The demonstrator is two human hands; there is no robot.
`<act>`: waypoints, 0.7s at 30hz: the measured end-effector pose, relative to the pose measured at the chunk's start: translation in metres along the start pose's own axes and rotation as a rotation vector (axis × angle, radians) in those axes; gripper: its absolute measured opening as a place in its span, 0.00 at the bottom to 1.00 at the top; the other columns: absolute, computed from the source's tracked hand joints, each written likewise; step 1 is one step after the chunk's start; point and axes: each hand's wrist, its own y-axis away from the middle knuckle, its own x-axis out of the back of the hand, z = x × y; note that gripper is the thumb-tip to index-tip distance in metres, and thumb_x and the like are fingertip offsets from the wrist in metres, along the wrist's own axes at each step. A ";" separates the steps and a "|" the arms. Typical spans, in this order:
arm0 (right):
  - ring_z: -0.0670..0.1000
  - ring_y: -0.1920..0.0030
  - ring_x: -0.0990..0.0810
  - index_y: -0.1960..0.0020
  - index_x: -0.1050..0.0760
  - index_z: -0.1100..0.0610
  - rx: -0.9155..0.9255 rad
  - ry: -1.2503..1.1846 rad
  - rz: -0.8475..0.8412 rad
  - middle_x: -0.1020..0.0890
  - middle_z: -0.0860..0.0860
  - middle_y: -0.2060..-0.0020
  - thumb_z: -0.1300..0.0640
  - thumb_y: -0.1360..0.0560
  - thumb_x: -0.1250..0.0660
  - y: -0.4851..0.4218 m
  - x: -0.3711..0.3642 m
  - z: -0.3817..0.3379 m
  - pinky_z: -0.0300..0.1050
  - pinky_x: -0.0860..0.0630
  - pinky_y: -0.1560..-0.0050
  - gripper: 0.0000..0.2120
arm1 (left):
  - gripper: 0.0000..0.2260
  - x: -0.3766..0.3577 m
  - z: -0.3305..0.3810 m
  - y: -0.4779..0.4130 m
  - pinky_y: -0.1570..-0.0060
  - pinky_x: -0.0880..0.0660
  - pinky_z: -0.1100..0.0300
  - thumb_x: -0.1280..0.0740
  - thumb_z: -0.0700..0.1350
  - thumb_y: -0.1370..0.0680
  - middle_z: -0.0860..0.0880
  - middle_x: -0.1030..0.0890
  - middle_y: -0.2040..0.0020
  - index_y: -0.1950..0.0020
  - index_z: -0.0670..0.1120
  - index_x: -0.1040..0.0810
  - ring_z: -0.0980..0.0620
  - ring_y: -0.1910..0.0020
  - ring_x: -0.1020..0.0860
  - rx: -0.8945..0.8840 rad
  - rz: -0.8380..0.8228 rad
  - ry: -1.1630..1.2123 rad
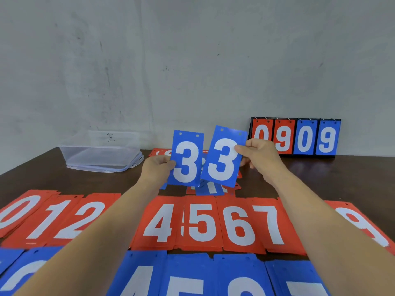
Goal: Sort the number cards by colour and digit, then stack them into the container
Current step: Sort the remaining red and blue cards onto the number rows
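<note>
Head view: nearest the lower edge lies a blue row (pixel 188 265) of number cards flat on the table (pixel 320 178), their white digits cut off by the frame, with a 0 at the left and a 4 and a 5 near the middle. Just beyond it runs a red row (pixel 201 223) of small piles side by side, reading 0, 1, 2, then 4, 5, 6, 7; the left forearm crosses the place between 2 and 4, and the right forearm hides part of the last red card, whose digit cannot be read. Both forearms reach forward over these rows. The left grip (pixel 157 167) pinches the left edge of a blue 3 card (pixel 186 161), held upright above the table. The right grip (pixel 259 155) pinches the right edge of a second blue 3 card (pixel 222 159), tilted a little to the right, its lower left corner overlapping the first. Beneath the two lies a loose pile (pixel 210 190) of mixed red and blue cards. Farther back on the left, a clear plastic container (pixel 100 150) stands on its lid (pixel 119 168), with no cards inside. Far right, a flip scoreboard (pixel 296 136) stands against the grey wall (pixel 192 60), showing red 0 9 and blue 0 9
</note>
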 end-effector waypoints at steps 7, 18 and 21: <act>0.43 0.74 0.21 0.62 0.28 0.60 -0.006 -0.087 -0.108 0.17 0.50 0.66 0.57 0.24 0.30 0.024 -0.025 -0.008 0.31 0.30 0.76 0.11 | 0.10 -0.003 0.005 0.030 0.52 0.20 0.52 0.33 0.42 0.21 0.43 0.17 0.45 0.41 0.40 0.22 0.46 0.46 0.18 0.115 -0.045 0.182; 0.49 0.69 0.16 0.61 0.27 0.63 0.008 -0.075 -0.050 0.16 0.55 0.66 0.58 0.27 0.26 0.031 -0.059 -0.010 0.41 0.22 0.71 0.12 | 0.07 0.006 0.005 0.050 0.46 0.21 0.46 0.33 0.43 0.21 0.42 0.16 0.48 0.47 0.41 0.20 0.44 0.50 0.17 -0.014 -0.151 0.117; 0.50 0.70 0.17 0.63 0.27 0.61 0.023 -0.111 -0.062 0.17 0.55 0.67 0.58 0.27 0.27 0.031 -0.066 -0.013 0.41 0.21 0.69 0.12 | 0.04 0.011 0.003 0.049 0.47 0.20 0.44 0.31 0.43 0.22 0.42 0.16 0.50 0.53 0.43 0.20 0.43 0.51 0.17 -0.036 -0.098 0.069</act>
